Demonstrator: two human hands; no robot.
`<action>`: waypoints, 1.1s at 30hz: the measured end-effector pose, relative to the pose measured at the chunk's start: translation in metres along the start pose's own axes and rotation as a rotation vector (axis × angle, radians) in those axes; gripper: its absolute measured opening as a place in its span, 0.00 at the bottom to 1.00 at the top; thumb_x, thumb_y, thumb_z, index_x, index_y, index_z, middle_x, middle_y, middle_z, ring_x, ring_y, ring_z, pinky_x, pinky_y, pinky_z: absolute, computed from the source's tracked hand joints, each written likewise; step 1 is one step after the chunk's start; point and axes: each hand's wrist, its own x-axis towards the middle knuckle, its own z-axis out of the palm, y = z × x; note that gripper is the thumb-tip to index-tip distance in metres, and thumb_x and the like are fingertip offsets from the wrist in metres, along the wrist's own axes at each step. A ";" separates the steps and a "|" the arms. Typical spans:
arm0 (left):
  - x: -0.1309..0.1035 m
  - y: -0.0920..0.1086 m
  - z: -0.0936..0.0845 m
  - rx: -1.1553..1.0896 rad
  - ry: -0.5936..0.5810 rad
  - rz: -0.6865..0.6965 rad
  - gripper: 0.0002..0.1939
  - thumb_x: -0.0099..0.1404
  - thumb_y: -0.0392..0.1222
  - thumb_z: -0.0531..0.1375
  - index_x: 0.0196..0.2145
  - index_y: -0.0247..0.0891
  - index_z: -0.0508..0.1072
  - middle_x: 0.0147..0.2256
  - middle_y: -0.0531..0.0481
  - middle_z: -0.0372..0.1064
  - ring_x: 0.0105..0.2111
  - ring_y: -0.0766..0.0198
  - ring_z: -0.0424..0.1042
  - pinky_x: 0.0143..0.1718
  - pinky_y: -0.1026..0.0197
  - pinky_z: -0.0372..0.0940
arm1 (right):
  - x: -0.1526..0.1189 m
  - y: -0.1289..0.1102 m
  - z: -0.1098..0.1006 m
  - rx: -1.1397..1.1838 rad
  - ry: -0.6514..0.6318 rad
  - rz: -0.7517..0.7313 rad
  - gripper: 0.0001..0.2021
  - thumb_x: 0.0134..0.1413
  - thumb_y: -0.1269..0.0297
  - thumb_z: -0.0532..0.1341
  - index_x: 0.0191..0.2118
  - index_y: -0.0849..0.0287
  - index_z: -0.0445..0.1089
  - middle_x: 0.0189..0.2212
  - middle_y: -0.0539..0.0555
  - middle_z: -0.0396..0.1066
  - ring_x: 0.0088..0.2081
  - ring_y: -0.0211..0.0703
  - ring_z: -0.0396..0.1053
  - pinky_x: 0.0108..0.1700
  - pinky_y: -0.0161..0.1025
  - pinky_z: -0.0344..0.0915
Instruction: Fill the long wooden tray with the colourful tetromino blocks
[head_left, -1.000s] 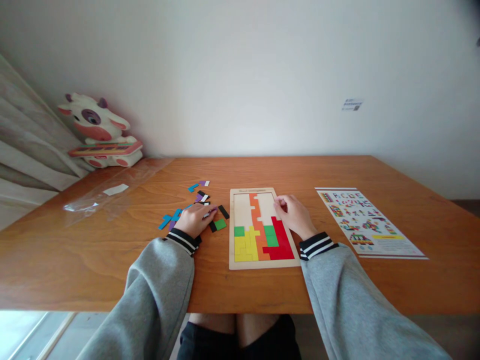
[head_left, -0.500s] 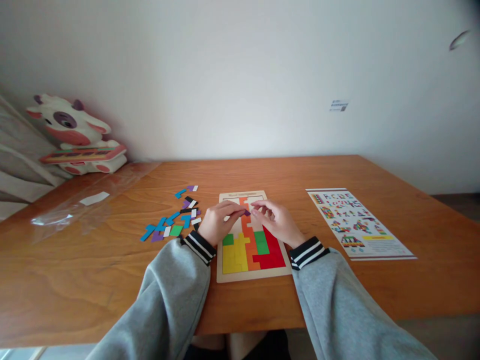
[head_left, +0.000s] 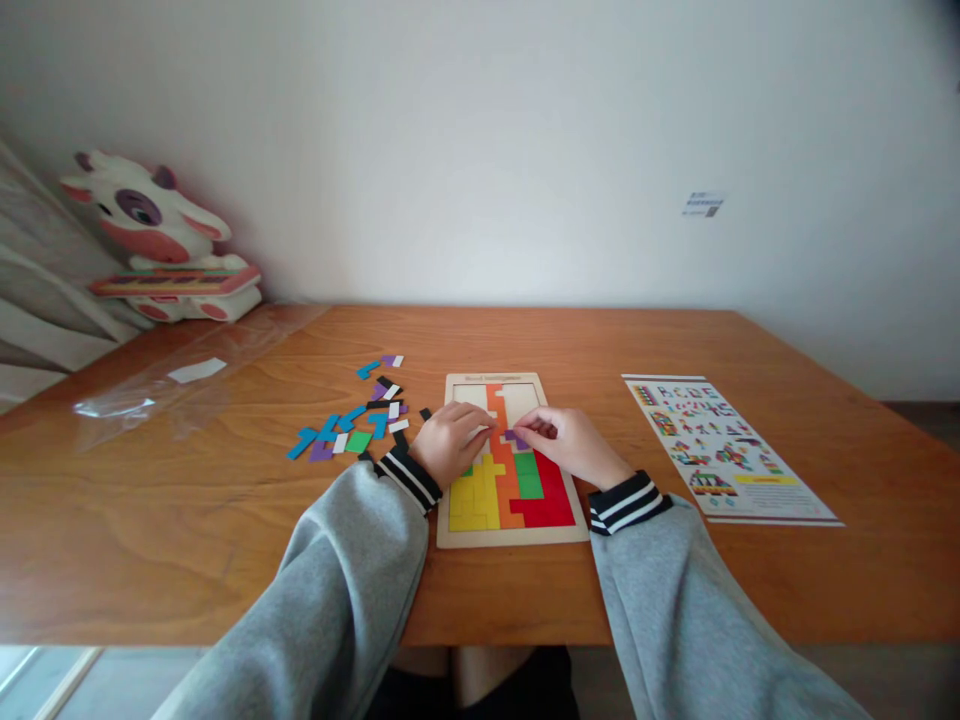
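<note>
In the head view a wooden puzzle board [head_left: 513, 538] lies in front of me, partly filled with yellow, orange, green and red pieces. My right hand [head_left: 564, 442] pinches a purple puzzle piece [head_left: 517, 440] between thumb and fingers, low over the board, just above the green pieces [head_left: 529, 476]. Whether the piece lies flat in the board, I cannot tell. My left hand [head_left: 452, 440] rests over the board's left side, fingertips curled together beside the orange column [head_left: 504, 470]. Anything in that pinch is hidden. The hand covers part of a green piece.
Loose blue, purple, white, black and green pieces, with a green square [head_left: 358, 442] among them, lie left of the board. A printed sheet [head_left: 727, 450] is on the right. Clear plastic wrap [head_left: 150, 395] and a cow-shaped toy keyboard [head_left: 176, 280] stand at the left.
The purple piece, earlier between both hands' fingertips, is now at the right hand's fingers and lower on the board. My left fingertips have drawn apart from it. The view has shifted slightly.
</note>
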 end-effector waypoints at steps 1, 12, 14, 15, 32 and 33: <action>-0.001 -0.001 0.000 0.016 -0.033 0.017 0.06 0.69 0.37 0.57 0.38 0.38 0.75 0.37 0.46 0.76 0.39 0.61 0.74 0.45 0.57 0.70 | 0.000 0.000 -0.001 -0.036 -0.012 -0.006 0.12 0.58 0.56 0.62 0.36 0.59 0.76 0.31 0.55 0.79 0.31 0.41 0.74 0.34 0.38 0.68; -0.005 -0.005 0.007 -0.015 -0.179 0.043 0.07 0.68 0.38 0.57 0.40 0.38 0.76 0.40 0.46 0.77 0.41 0.60 0.74 0.48 0.55 0.68 | 0.001 -0.004 0.004 -0.285 0.034 -0.112 0.10 0.60 0.60 0.60 0.33 0.58 0.77 0.30 0.53 0.78 0.29 0.41 0.72 0.33 0.37 0.65; -0.005 -0.003 0.006 -0.027 -0.199 0.063 0.10 0.68 0.35 0.55 0.43 0.39 0.75 0.42 0.46 0.77 0.42 0.61 0.74 0.49 0.55 0.67 | 0.001 -0.003 0.004 -0.272 0.085 -0.122 0.12 0.62 0.59 0.58 0.35 0.57 0.76 0.30 0.53 0.78 0.30 0.41 0.72 0.34 0.38 0.65; -0.005 -0.002 0.006 -0.032 -0.210 0.070 0.12 0.68 0.34 0.54 0.44 0.39 0.75 0.43 0.46 0.77 0.43 0.61 0.74 0.50 0.54 0.67 | 0.001 -0.002 0.004 -0.270 0.123 -0.125 0.13 0.63 0.58 0.56 0.36 0.57 0.75 0.31 0.54 0.78 0.30 0.42 0.72 0.34 0.38 0.65; -0.005 0.005 0.000 -0.019 -0.276 0.070 0.23 0.57 0.26 0.53 0.47 0.39 0.75 0.42 0.47 0.77 0.45 0.58 0.73 0.49 0.54 0.67 | 0.002 0.005 0.001 -0.318 0.203 -0.096 0.21 0.68 0.52 0.49 0.35 0.57 0.74 0.29 0.55 0.76 0.34 0.47 0.74 0.40 0.41 0.67; -0.005 0.005 0.000 -0.015 -0.268 0.065 0.22 0.57 0.26 0.53 0.46 0.39 0.75 0.43 0.46 0.77 0.45 0.58 0.74 0.49 0.54 0.68 | 0.002 0.005 0.001 -0.313 0.208 -0.101 0.21 0.68 0.51 0.49 0.35 0.57 0.74 0.29 0.55 0.76 0.34 0.47 0.74 0.40 0.41 0.67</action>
